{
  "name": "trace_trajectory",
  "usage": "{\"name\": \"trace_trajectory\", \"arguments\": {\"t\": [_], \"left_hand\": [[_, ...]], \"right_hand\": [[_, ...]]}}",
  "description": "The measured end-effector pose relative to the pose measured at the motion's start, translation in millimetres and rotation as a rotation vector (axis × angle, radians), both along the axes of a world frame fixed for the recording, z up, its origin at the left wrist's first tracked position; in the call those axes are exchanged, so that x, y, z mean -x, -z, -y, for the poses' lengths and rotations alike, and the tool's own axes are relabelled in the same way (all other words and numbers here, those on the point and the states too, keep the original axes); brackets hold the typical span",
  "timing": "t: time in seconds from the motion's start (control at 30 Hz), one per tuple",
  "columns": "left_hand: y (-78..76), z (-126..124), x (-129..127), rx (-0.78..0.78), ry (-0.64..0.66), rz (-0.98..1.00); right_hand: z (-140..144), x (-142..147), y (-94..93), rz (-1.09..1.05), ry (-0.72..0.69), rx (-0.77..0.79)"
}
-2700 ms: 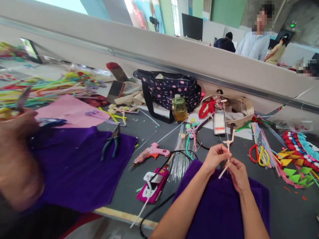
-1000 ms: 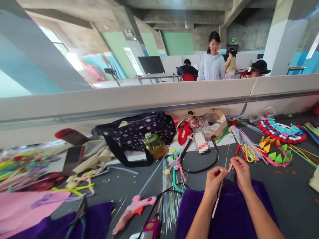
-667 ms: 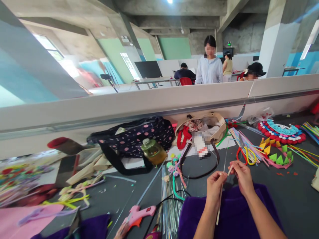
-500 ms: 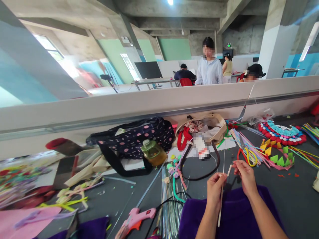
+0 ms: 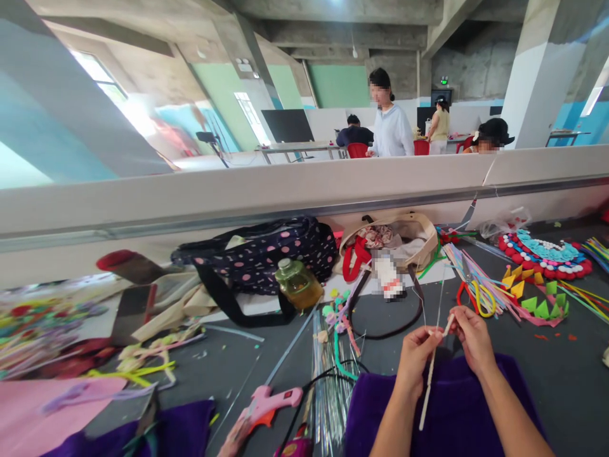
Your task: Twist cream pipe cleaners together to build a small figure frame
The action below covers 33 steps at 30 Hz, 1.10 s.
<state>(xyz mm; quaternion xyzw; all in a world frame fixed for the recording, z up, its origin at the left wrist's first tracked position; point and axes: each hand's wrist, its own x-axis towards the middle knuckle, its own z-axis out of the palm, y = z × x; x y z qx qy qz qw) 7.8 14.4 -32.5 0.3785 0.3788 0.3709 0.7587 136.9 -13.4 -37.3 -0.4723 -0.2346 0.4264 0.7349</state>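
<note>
Whitish strip, below left grip, seemingly pinched

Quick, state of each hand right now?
Left hand: closed, pinching a pale strip.
Right hand: closed, fingertips pinching a short pale end; whether it's the same strip, can't tell.

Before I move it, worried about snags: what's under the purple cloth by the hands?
Dark tabletop borders the purple cloth; what lies beneath is covered. A pale stem, pinched by the left hand, hangs in front.
</note>
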Motion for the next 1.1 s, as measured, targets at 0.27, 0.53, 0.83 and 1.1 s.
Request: {"name": "trace_trajectory", "arguments": {"t": [0.27,0.53,0.83,1.1], "left_hand": [[-9.9,-14.5,18.9,-0.027,-0.177,0.107],[-14.3,-20.5,27.6,-0.107,-0.300,0.121],[-10.5,-26.6,29.9,-0.165,-0.252,0.065],[-15.6,-27.6,31.2,-0.178,-0.127,0.051]], "right_hand": [[7.3,21.0,-3.8,0.100,-0.473,0.104],[15.6,47.2,-13.0,0.099,-0.689,0.099],[12.8,43.0,-10.8,0.066,-0.664,0.124],[6.5,41.6,-9.5,0.029,-0.567,0.093]]}}
